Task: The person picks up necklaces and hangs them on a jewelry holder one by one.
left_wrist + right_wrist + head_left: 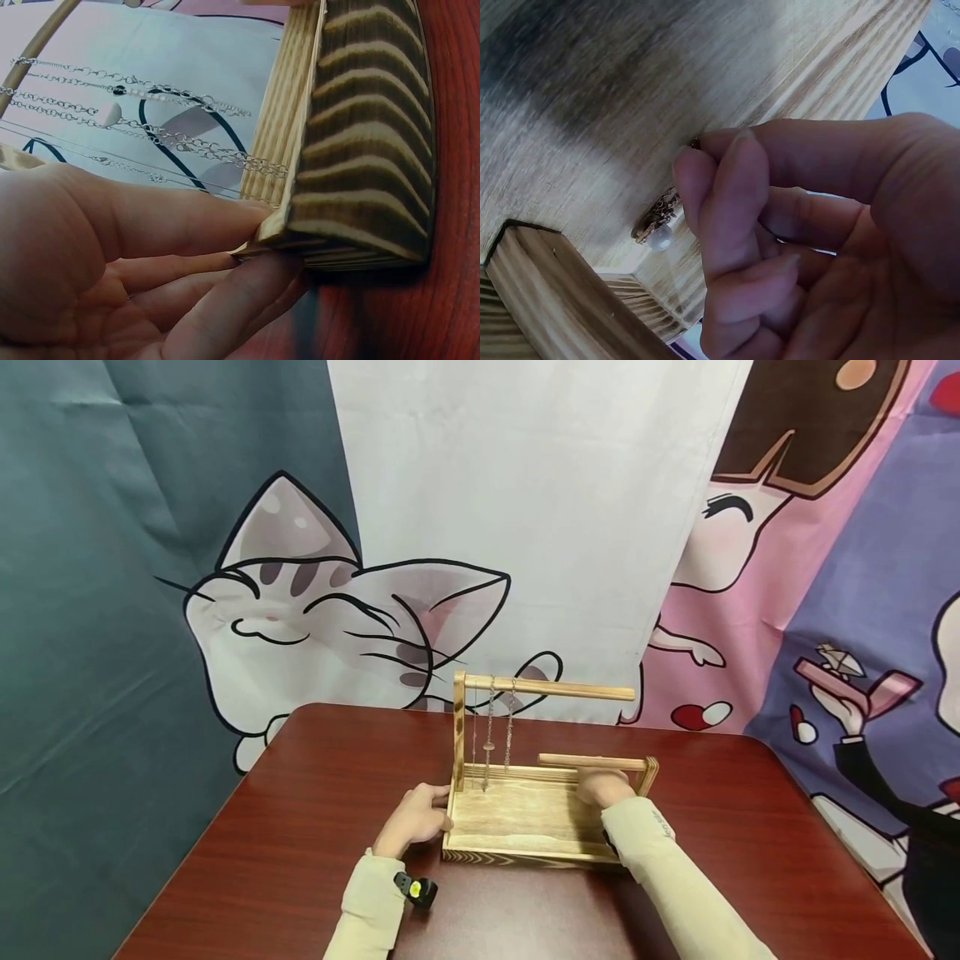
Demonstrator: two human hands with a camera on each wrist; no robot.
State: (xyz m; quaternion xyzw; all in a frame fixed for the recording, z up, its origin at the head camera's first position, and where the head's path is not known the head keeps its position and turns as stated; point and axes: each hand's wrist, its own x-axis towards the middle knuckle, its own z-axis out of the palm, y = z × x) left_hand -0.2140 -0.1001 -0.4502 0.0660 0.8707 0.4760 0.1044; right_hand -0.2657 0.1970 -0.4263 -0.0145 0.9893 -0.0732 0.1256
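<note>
A wooden jewelry stand (517, 814) with a tray base and two bars is on the table, silver necklaces (490, 735) hanging from its taller bar. My left hand (416, 814) grips the tray's left edge, thumb on top and fingers beneath, as the left wrist view shows. Inside the tray's right part, below the short bar (570, 761), is my right hand (603, 787). In the right wrist view its thumb and fingers pinch a small ornate metal jewelry piece (656, 219) with a white pearl (660, 238) close over the tray floor. The fingers hide part of the piece, so its exact kind is unclear.
The reddish-brown table (315, 827) extends around the stand. Behind it hangs a cartoon-printed cloth (525, 510). The taller bar (555, 687) juts to the right above the tray, and an upright post (459, 731) rises at the left.
</note>
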